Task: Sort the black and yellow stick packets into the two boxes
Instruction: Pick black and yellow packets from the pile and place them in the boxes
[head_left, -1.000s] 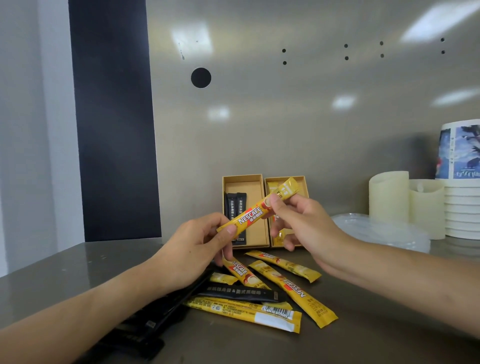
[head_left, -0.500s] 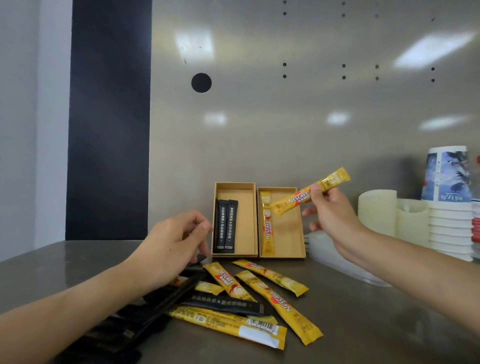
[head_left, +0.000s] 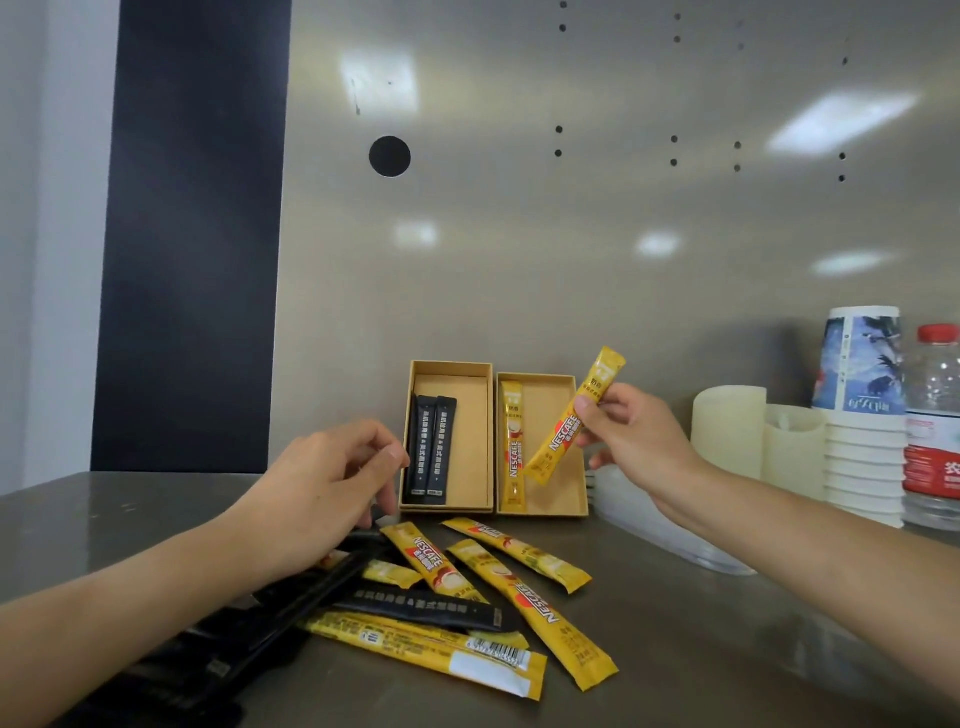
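Right hand (head_left: 631, 436) grip pinches a yellow packet (head_left: 574, 418) over the right box (head_left: 582, 501); lay it parallel beside the one inside. Left hand (head_left: 332, 480) grip loosely curled, empty, above the pile.

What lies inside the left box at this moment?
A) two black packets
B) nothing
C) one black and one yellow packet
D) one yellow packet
A: the left box holds two black packets side by side along its left wall.

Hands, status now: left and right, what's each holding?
Left hand: fingers curled over the loose pile of packets; whether it grips one cannot be told.
Right hand: closed on a yellow packet, above the right box.
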